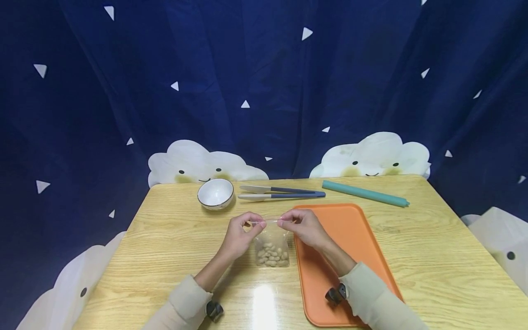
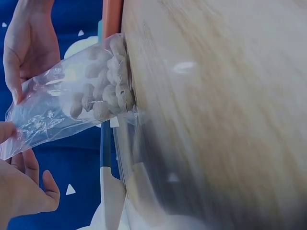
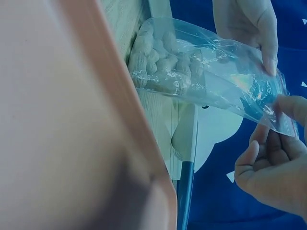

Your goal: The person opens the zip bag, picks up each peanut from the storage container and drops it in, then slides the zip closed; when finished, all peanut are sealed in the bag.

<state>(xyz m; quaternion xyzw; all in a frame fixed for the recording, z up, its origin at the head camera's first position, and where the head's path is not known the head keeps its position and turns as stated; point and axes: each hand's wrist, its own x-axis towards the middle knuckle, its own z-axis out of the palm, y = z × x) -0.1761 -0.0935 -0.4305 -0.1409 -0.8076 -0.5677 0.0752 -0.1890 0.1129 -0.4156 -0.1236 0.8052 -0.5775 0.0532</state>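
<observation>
A clear zip bag of peanuts stands upright on the table, its lower part filled with several unshelled nuts. My left hand pinches the bag's top edge at its left corner between thumb and fingers. At the right corner, my right hand pinches the same edge. Both wrist views show the bag's bottom touching the tabletop, with the peanuts gathered there. In the right wrist view the thumb and fingers of the right hand hold the bag's top strip.
An orange tray lies right of the bag, under my right forearm. Behind the bag are a white bowl, blue-handled tongs and a teal stick-shaped object. A dark blue curtain hangs behind the wooden table.
</observation>
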